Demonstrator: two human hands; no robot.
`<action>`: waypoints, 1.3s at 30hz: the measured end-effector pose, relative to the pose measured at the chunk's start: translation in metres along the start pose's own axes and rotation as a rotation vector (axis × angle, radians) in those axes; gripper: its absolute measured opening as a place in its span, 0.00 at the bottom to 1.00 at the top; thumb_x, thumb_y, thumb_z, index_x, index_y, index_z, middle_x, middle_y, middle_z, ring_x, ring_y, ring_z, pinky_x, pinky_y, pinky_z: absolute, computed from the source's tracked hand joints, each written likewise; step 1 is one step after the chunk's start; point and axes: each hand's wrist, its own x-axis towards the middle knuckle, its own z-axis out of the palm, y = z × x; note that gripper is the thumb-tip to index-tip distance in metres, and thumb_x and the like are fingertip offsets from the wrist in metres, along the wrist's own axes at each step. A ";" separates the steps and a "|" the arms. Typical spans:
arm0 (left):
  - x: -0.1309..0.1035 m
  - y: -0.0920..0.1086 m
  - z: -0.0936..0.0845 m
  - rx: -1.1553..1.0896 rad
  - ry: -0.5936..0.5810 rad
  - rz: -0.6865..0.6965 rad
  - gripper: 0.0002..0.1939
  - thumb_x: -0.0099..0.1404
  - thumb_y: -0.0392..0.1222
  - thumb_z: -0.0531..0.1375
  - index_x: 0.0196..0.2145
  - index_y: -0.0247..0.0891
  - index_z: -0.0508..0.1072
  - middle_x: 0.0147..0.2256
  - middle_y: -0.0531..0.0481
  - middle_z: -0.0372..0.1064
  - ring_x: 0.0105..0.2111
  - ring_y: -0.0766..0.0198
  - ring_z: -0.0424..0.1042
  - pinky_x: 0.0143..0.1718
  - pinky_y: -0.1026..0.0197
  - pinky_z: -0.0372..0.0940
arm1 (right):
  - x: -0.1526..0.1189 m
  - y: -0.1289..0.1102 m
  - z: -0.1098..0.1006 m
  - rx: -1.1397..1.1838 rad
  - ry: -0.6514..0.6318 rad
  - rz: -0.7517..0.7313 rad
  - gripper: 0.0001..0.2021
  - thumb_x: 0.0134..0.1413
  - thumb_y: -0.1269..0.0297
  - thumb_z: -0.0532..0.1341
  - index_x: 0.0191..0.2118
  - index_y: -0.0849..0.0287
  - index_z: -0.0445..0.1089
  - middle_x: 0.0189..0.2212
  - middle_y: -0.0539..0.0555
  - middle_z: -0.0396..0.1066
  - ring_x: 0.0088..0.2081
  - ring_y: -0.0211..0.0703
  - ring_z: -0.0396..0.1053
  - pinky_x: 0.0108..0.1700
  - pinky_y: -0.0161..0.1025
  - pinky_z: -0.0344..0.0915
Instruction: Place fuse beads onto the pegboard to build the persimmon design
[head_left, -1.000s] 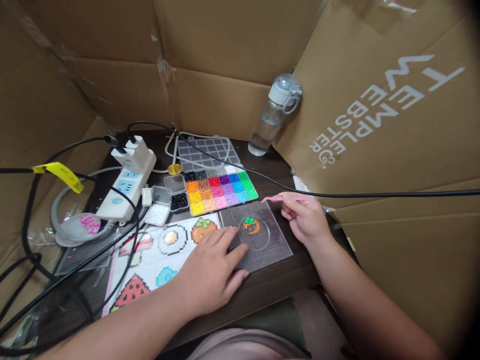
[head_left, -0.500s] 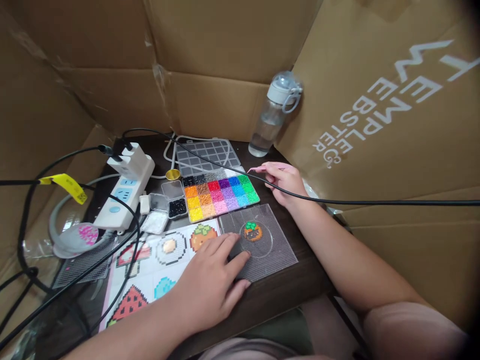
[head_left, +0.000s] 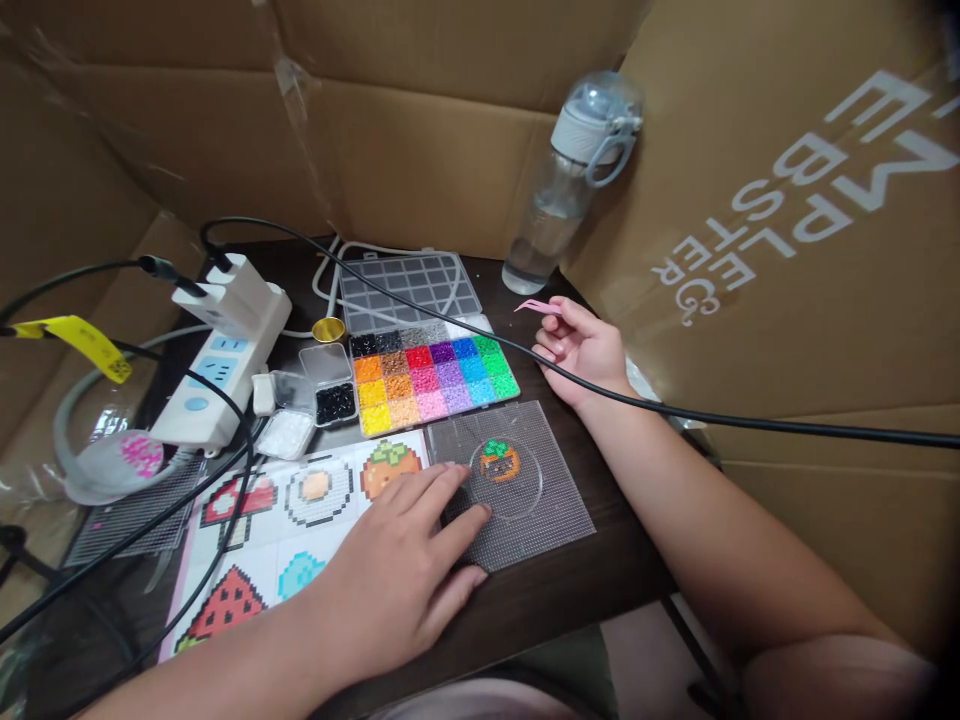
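Observation:
My left hand [head_left: 420, 545] lies flat with fingers spread, across the pattern sheet [head_left: 259, 550] and the left edge of the clear pegboard [head_left: 555, 480]. On the pegboard sits a small orange and green bead figure [head_left: 501, 464] with dark beads, inside a clear ring outline. My right hand [head_left: 581, 350] is raised palm-up right of the bead box [head_left: 439, 370], its fingers closed on pink tweezers [head_left: 541, 307]. The bent tips point left, above the table; whether they hold a bead is too small to tell. The box's compartments hold beads sorted by colour.
A water bottle [head_left: 559, 190] stands at the back against cardboard walls [head_left: 420, 150]. A black cable [head_left: 675, 412] crosses in front of my right wrist. Left are a power strip [head_left: 221, 370], small boxes of black beads [head_left: 334, 404] and white beads [head_left: 285, 434], and a gold-coloured cup [head_left: 328, 330].
The view has shifted slightly. My right hand has turned palm-up, and the tweezers have moved away from the bead box's upper right corner. My left hand stays on the pegboard's edge.

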 end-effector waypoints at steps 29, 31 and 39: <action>-0.001 -0.001 -0.001 -0.021 0.027 0.009 0.21 0.67 0.45 0.59 0.56 0.39 0.70 0.60 0.34 0.59 0.58 0.41 0.62 0.57 0.37 0.59 | 0.003 0.006 0.007 -0.047 -0.012 0.060 0.07 0.37 0.71 0.66 0.24 0.57 0.66 0.16 0.44 0.59 0.18 0.31 0.55 0.19 0.31 0.51; -0.001 -0.001 -0.001 -0.021 0.032 0.011 0.21 0.67 0.45 0.60 0.56 0.39 0.70 0.60 0.34 0.59 0.57 0.41 0.62 0.57 0.38 0.60 | 0.002 0.005 0.007 -0.058 -0.010 0.049 0.07 0.38 0.70 0.66 0.25 0.57 0.66 0.16 0.44 0.60 0.18 0.31 0.56 0.19 0.31 0.52; -0.001 -0.001 -0.001 -0.033 0.029 0.007 0.21 0.67 0.45 0.59 0.56 0.40 0.69 0.60 0.34 0.59 0.58 0.41 0.62 0.57 0.38 0.60 | 0.003 0.004 0.006 -0.097 -0.052 0.045 0.11 0.42 0.68 0.67 0.22 0.57 0.62 0.15 0.43 0.57 0.17 0.31 0.56 0.18 0.31 0.53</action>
